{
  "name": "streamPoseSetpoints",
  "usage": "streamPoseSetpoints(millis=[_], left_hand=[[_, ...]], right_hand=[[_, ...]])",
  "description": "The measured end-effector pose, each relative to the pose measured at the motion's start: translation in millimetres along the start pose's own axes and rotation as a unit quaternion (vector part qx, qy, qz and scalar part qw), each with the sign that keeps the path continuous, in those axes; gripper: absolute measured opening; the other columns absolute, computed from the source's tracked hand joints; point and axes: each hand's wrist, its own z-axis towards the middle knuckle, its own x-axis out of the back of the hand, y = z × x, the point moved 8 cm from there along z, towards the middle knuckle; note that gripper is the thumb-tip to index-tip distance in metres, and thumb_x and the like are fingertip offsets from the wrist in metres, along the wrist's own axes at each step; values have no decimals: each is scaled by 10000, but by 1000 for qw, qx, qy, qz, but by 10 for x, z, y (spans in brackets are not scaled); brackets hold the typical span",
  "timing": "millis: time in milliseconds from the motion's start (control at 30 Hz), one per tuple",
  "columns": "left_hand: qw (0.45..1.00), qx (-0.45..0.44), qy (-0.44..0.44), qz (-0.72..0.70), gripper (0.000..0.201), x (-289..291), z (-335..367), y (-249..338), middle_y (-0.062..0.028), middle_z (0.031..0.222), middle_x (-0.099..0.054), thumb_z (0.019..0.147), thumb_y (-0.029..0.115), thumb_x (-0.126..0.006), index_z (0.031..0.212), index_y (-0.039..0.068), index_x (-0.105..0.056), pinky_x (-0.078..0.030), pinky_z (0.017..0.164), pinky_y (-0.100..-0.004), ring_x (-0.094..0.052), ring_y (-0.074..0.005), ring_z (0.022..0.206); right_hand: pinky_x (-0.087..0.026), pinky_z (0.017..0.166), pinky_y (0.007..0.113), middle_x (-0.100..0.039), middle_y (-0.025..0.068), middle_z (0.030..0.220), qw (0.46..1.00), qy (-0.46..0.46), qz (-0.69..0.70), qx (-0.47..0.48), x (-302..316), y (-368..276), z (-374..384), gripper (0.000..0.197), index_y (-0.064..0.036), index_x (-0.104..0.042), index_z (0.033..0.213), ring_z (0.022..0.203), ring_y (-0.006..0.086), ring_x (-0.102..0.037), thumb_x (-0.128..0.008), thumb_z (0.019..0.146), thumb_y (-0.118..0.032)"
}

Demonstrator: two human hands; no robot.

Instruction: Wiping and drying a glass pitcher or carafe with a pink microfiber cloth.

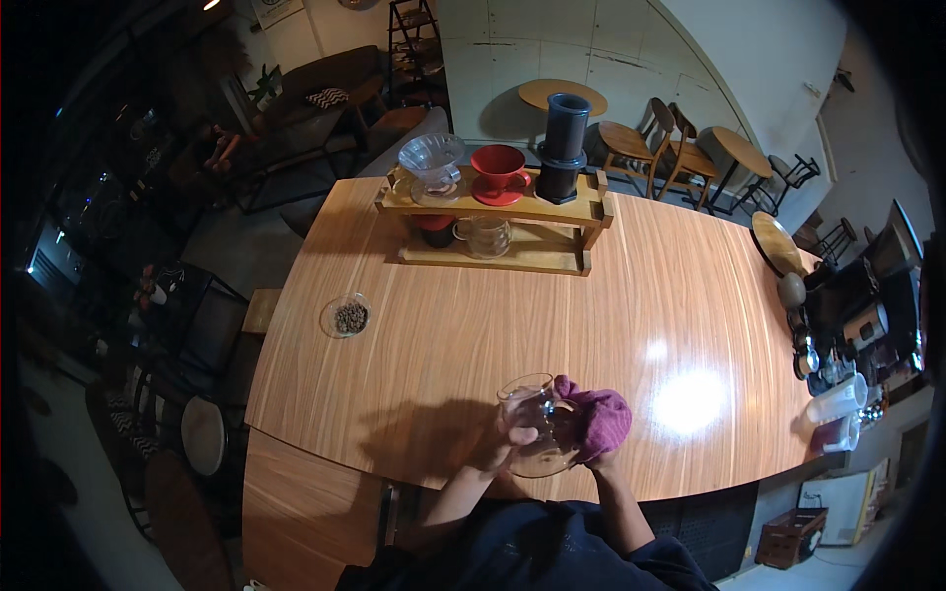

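A clear glass carafe point(542, 455) is held tilted over the near edge of the wooden table. My left hand point(512, 436) grips it from the left, thumb across the glass. In my right hand point(603, 459) is a purple cloth point(603, 422), bunched against the carafe's right side. The cloth covers most of that hand's fingers. To the left on the table, apart from both hands, rests a small glass dish point(333, 323) with dark coffee beans point(351, 317) in it.
A two-level wooden stand point(493, 264) at the table's far side bears a clear dripper point(432, 158), a red dripper point(498, 169), a dark cylindrical coffee press point(566, 133) and a glass server point(485, 239). Along the right edge are a round wooden tray point(777, 244) and plastic jugs point(838, 402).
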Motion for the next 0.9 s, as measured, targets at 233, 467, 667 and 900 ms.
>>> streamPoseSetpoints(millis=[233, 467, 667, 900], left_hand=[[935, 61, -100, -335, 555, 33, -16, -455, -217, 1341, -590, 985, 371, -529, 1395, 1, -471, -470, 1054, -529, -583, -365, 1243], [985, 16, 31, -170, 584, 314, -62, -431, -202, 1308, -611, 957, 406, -552, 1357, -16, -500, -488, 1038, -489, -624, -344, 1171], [983, -98, 41, 150, 743, -113, -36, 243, -175, 1295, -581, 753, 261, -788, 1341, -42, -448, -470, 1061, -423, -586, -281, 1211], [924, -151, 39, 348, 794, -382, -147, 605, -155, 1201, -632, 687, 287, -844, 1306, -56, -485, -479, 1034, -392, -616, -268, 1148]], right_hand=[[-441, 1012, 352, -600, 143, 1281, 978, -1, -192, -76, 195, 101, -121, 559, 56, -499, 1344, 1186, 212, -584, -692, 879, -188], [-474, 892, 381, -619, 149, 1106, 827, -80, -557, 10, -212, -290, 33, 474, 15, -621, 1205, 1043, 275, -620, -716, 781, -175], [-508, 791, 413, -621, 163, 1050, 926, -68, -372, -13, -39, -305, 46, 489, -62, -646, 1202, 922, 339, -634, -774, 743, -172], [-525, 710, 392, -658, 138, 896, 897, -92, -424, 83, -105, -547, 67, 306, -45, -691, 969, 838, 318, -673, -784, 694, -142]])
